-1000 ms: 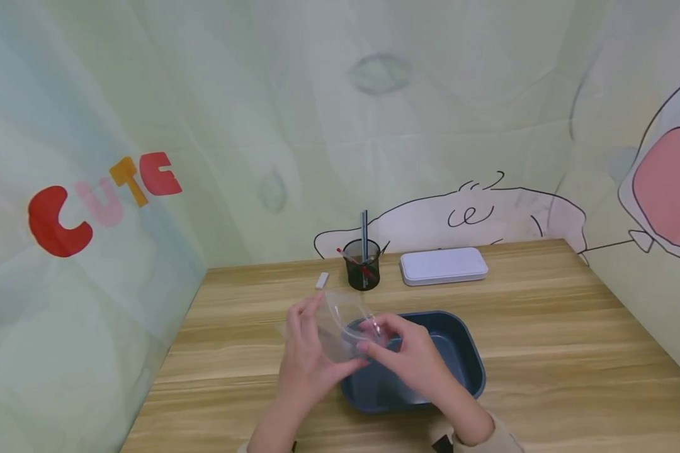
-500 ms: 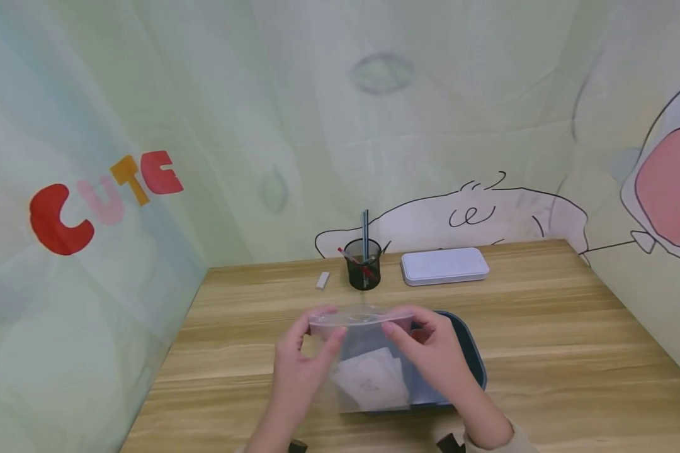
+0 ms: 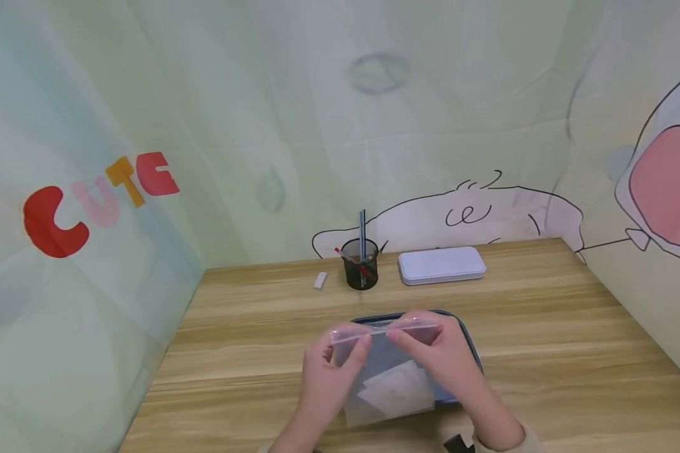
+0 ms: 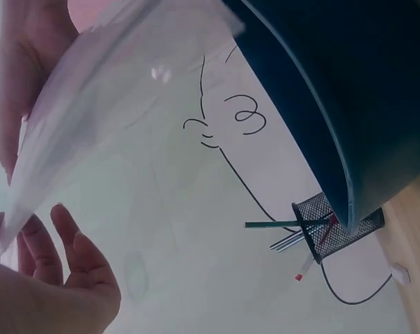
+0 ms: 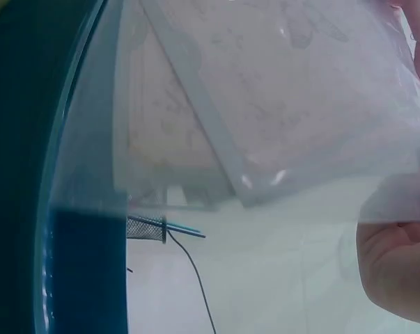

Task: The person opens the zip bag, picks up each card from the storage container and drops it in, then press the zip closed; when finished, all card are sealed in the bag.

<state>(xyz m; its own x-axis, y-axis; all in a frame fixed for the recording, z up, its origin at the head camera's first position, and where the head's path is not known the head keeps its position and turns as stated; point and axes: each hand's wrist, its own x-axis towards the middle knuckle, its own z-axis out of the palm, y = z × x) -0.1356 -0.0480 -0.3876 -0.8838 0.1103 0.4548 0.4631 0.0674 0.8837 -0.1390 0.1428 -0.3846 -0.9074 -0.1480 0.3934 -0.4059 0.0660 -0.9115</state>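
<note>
A clear zip bag (image 3: 382,352) hangs upright between the hands, in front of a dark blue tray (image 3: 471,343). White paper pieces (image 3: 399,389) with faint line drawings lie inside it near the bottom. My left hand (image 3: 331,374) pinches the bag's top strip left of its middle, thumb on the near side. On the right part of that strip, my right hand (image 3: 444,352) pinches likewise, the thumbs close together. The right wrist view shows the bag (image 5: 321,104) with the papers pressed against its film. In the left wrist view the bag (image 4: 119,76) is seen from its side.
Behind the tray stand a black mesh pen cup (image 3: 361,267) with pencils and a white case (image 3: 442,265). A small white eraser (image 3: 320,280) lies left of the cup. A printed curtain (image 3: 260,126) encloses the wooden table (image 3: 232,352) behind and at the sides.
The bag has turned from gaping on its side to upright, its papers coming into view. Both hands now hold its top strip, and the left hand has moved right, closer to the right hand.
</note>
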